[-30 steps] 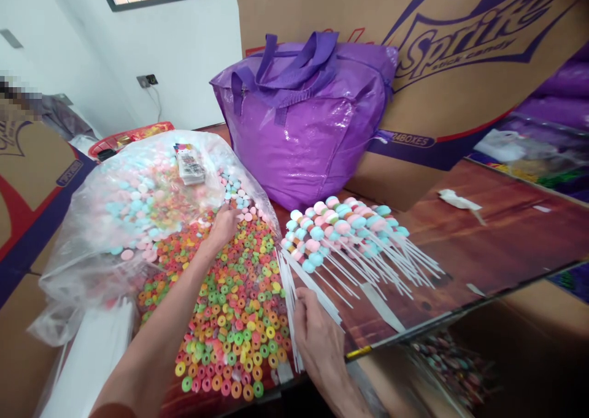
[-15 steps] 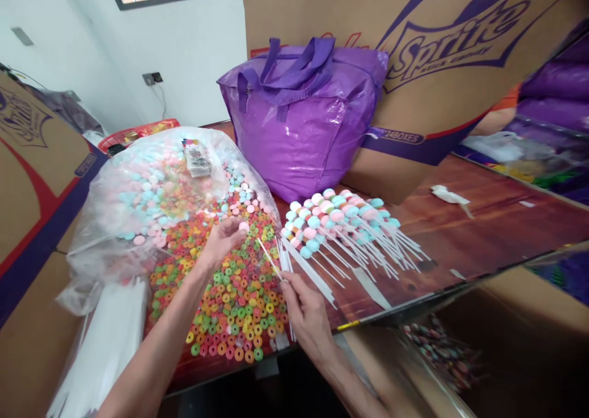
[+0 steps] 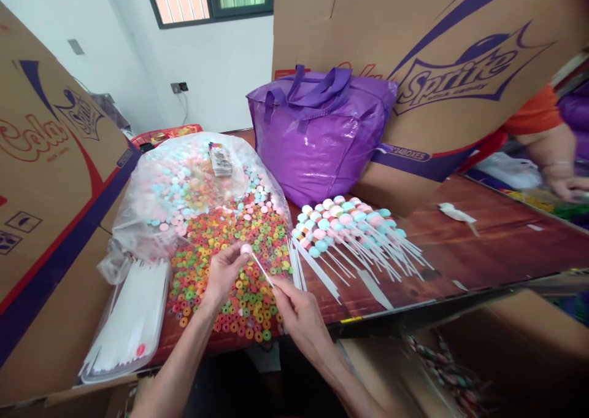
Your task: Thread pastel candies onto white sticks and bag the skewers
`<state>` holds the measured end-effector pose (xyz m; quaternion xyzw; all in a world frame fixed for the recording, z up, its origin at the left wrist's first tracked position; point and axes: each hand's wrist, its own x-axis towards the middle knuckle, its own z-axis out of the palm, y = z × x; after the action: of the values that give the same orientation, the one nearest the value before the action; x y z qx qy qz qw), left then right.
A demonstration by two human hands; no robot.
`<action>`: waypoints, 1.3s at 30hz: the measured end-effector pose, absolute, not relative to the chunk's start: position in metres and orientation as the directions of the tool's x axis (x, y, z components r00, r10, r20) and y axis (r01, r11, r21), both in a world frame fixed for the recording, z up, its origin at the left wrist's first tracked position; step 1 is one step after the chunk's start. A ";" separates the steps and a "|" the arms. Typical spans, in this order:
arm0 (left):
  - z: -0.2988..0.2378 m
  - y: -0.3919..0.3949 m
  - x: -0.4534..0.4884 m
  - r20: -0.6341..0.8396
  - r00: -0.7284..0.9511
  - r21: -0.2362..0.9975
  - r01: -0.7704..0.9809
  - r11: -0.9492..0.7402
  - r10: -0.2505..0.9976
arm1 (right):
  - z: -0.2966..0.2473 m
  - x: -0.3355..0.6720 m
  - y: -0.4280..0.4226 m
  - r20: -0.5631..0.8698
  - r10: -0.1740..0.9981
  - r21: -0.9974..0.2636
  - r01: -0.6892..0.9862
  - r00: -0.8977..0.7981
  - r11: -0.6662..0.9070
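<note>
My left hand (image 3: 226, 272) pinches a round pink candy (image 3: 246, 248) above the loose ring candies. In my right hand (image 3: 297, 304) is a thin white stick (image 3: 263, 269), held near its lower end. The stick's upper tip meets the candy's lower edge; I cannot tell whether it has gone in. Below both hands spread many colourful ring candies (image 3: 253, 289). Several white sticks (image 3: 297, 264) lie just right of them. Farther right, finished-looking candy sticks (image 3: 345, 221) are piled, their pink, blue and white candies at the back and sticks pointing forward.
A clear plastic bag (image 3: 151, 172) of pastel candies lies behind the rings. A tray of white sticks (image 3: 133, 313) is at the left. A purple bag (image 3: 317, 142) stands behind, against a large cardboard box (image 3: 442, 56). Another person's arm (image 3: 547, 148) shows at the far right.
The candy in my left hand and the stick in my right hand have come together. Before, there was a gap between them. The head view has also shifted, and another person's arm has come into sight.
</note>
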<state>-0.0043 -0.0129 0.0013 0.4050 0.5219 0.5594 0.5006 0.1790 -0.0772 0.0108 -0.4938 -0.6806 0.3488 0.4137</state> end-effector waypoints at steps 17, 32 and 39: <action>-0.021 -0.047 0.000 0.301 -0.190 0.865 0.466 -0.184 0.934 | 0.007 0.159 -0.079 0.090 0.978 -0.920 0.361 -0.186 0.154; 0.008 0.007 0.017 0.220 0.052 0.530 0.832 -0.164 0.974 | -0.010 0.186 -0.065 0.133 0.991 -0.894 0.433 0.012 0.115; 0.000 0.035 0.017 0.118 0.169 0.244 0.950 -0.193 0.979 | -0.016 0.184 -0.072 0.077 0.997 -0.893 0.443 -0.028 0.081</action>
<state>0.0170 0.0349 -0.0005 0.7624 0.6325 0.1243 0.0568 0.1841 -0.0719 -0.0158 -0.5777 -0.6229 0.3547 0.3905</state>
